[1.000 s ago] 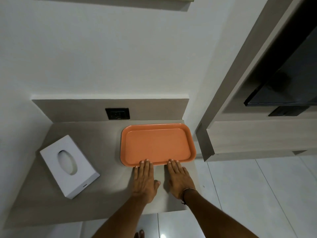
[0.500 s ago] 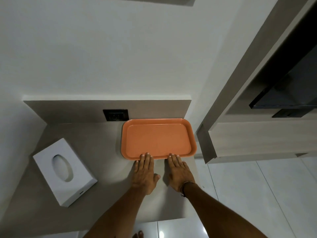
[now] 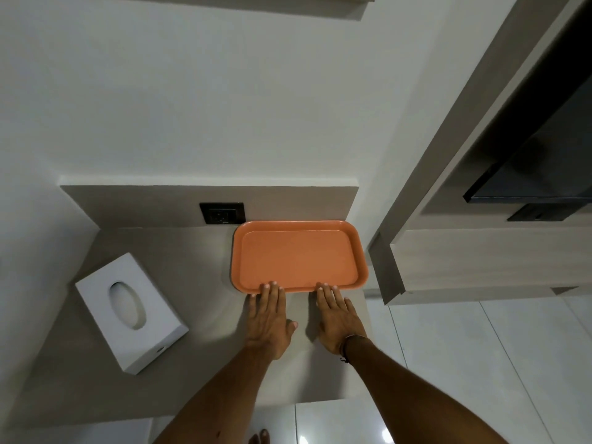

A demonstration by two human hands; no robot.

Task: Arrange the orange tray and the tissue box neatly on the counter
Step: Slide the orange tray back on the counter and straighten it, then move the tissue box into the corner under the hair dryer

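The orange tray (image 3: pixel 298 254) lies flat at the back right of the grey counter (image 3: pixel 179 261), its far edge against the backsplash. My left hand (image 3: pixel 269 322) and my right hand (image 3: pixel 338 318) rest palm-down on the counter, fingers straight, fingertips touching the tray's near rim. Neither hand grips anything. The white tissue box (image 3: pixel 129 310) with an oval opening sits at the left of the counter, turned at an angle to the wall.
A black wall socket (image 3: pixel 222 213) sits in the backsplash just left of the tray. A wooden cabinet (image 3: pixel 480 261) juts out close to the tray's right side, with a dark screen (image 3: pixel 538 174) above it. White floor tiles lie below the counter's front edge.
The tray has slid away from me to the backsplash, with both hands' fingertips following its near rim. The tissue box stays where it was.
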